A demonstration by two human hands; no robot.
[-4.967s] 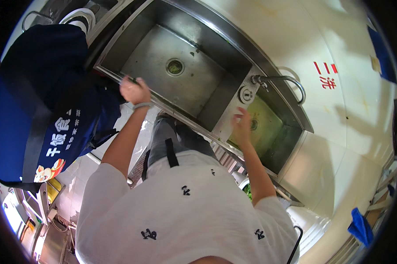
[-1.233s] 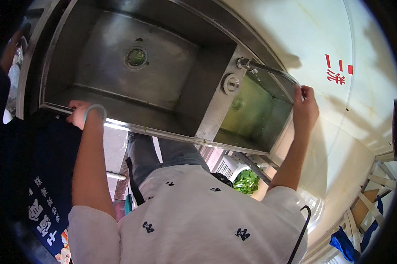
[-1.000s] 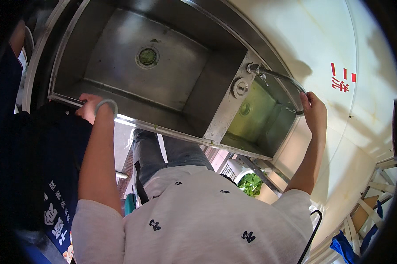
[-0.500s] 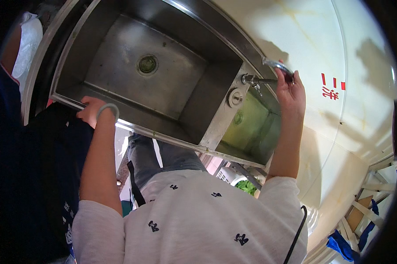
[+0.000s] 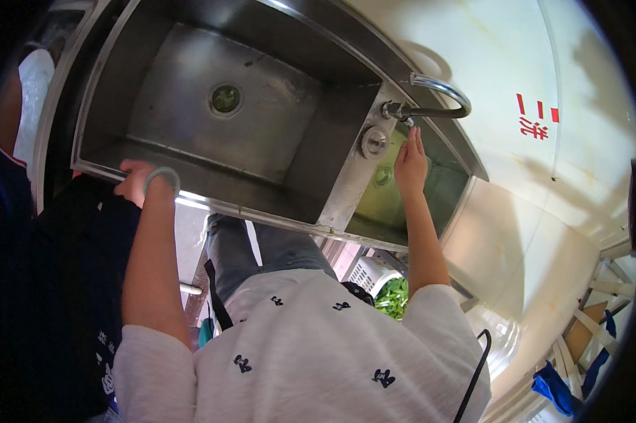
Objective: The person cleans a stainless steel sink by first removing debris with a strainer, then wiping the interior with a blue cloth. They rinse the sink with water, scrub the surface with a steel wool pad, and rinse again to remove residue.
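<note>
left grip [image 5: 138,182] clamped on the front sink rim [image 5: 215,205], fingers curled over the edge. right grip [image 5: 411,161] raised over the small basin [image 5: 448,176], fingers straight and side by side, tips right at the tap handle [image 5: 410,123]; can't tell if they close on it. tap [image 5: 434,112] stands behind the strip between the basins, spout curving out over the small one's back edge. round metal disc [image 5: 375,142] on that strip, left of my right grip. big basin [image 5: 282,99] to the left, greenish drain [image 5: 225,100] in its floor.
</note>
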